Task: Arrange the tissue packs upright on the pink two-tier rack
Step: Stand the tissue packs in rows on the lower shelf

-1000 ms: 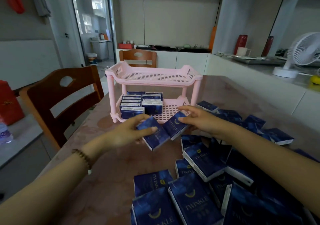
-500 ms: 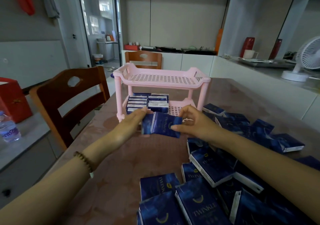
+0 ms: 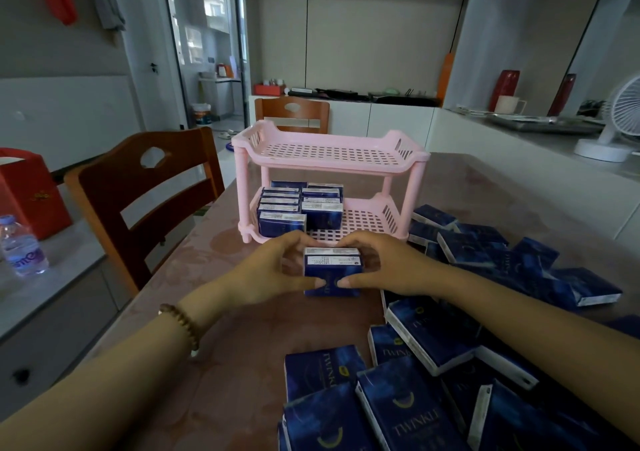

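Both hands are on one bundle of tissue packs (image 3: 332,272), held upright w/ its white label edge facing up, just in front of the pink rack (image 3: 329,180) and a bit above the table (image 3: 242,346). Left hand (image 3: 273,274) wraps the bundle's left side, thumb across the blue front; right hand (image 3: 384,267) wraps the right side the same way, thumb tips nearly meeting on the front face. So each grip is closed on the bundle. Looks like two packs pressed together, but can't tell for sure. A bead bracelet (image 3: 181,327) sits on the left wrist.

Rack's lower tier: packs already stood upright (image 3: 299,208) in two rows filling the left part, labels up; the right part of that tier is bare grid. Top tier has nothing on it.

Right of the rack and running toward the camera, a heap of loose packs (image 3: 467,312) lies flat and tilted on the table, some overlapping, "TWINKLE" readable on the nearest ones.

Left of the rack, a wooden chair (image 3: 138,190) is pushed up to the table edge; a second chair (image 3: 292,112) stands behind the rack. Further left of the rack, on a lower side surface: a water bottle (image 3: 22,246) and a red box (image 3: 26,190). Far right of the rack, a white fan (image 3: 616,121) on the counter.
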### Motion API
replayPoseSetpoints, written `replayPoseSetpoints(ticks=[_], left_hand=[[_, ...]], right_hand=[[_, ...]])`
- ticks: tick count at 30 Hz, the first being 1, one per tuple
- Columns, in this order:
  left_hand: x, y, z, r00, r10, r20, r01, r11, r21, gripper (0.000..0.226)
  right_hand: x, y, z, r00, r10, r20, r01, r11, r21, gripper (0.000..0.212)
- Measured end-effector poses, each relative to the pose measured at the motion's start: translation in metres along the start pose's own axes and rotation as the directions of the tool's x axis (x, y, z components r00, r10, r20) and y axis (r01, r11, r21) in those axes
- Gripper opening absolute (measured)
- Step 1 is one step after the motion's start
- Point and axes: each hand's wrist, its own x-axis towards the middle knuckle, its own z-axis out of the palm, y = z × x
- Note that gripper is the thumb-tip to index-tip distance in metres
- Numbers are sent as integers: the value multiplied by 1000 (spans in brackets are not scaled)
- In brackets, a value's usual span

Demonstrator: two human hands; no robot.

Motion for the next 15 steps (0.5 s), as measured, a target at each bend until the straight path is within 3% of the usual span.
replayPoseSetpoints(ticks=[3, 5, 8, 11, 15], left_hand=[[0, 4, 0, 999, 25, -29, -23, 998, 65, 38], [0, 7, -4, 989, 61, -138, -46, 993, 109, 41], [5, 0, -16, 942, 201, -269, -80, 912, 402, 46], [11, -12, -21, 960, 203, -192, -23, 743, 669, 66], [12, -32, -17, 986, 98, -135, 46, 617, 786, 85]], right_hand=[[3, 3, -1, 1000, -14, -19, 14, 1000, -4, 44], [5, 2, -6, 995, -40, -96, 37, 999, -33, 44], [9, -3, -16, 974, -55, -218, 46, 998, -46, 44], [18, -2, -22, 960, -41, -277, 19, 997, -81, 48], [35, 1, -28, 958, -36, -286, -7, 989, -148, 50]])
